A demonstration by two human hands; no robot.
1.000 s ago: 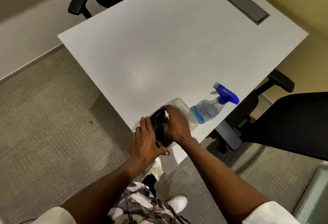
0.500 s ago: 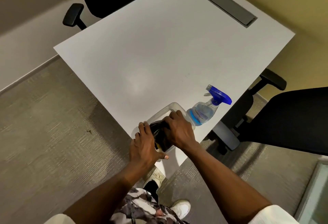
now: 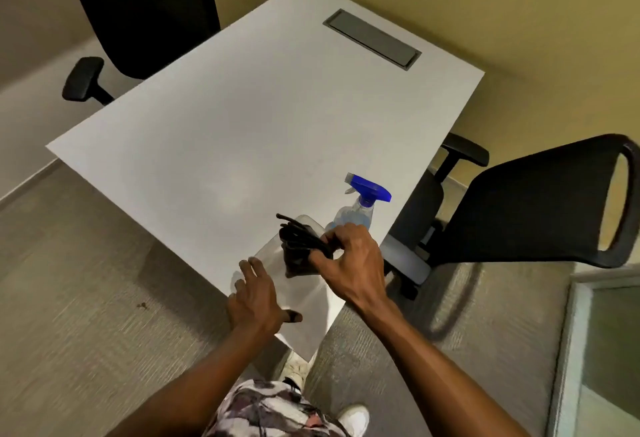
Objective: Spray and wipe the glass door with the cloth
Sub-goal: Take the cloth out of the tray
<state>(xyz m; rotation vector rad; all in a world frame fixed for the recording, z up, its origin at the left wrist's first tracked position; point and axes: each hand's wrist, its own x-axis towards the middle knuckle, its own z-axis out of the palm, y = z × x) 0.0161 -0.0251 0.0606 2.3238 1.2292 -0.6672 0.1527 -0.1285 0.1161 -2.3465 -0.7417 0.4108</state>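
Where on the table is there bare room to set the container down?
Most of the white table is bare, from the grey cable hatch down toward the near corner. That corner is crowded: clear container, spray bottle, both hands.
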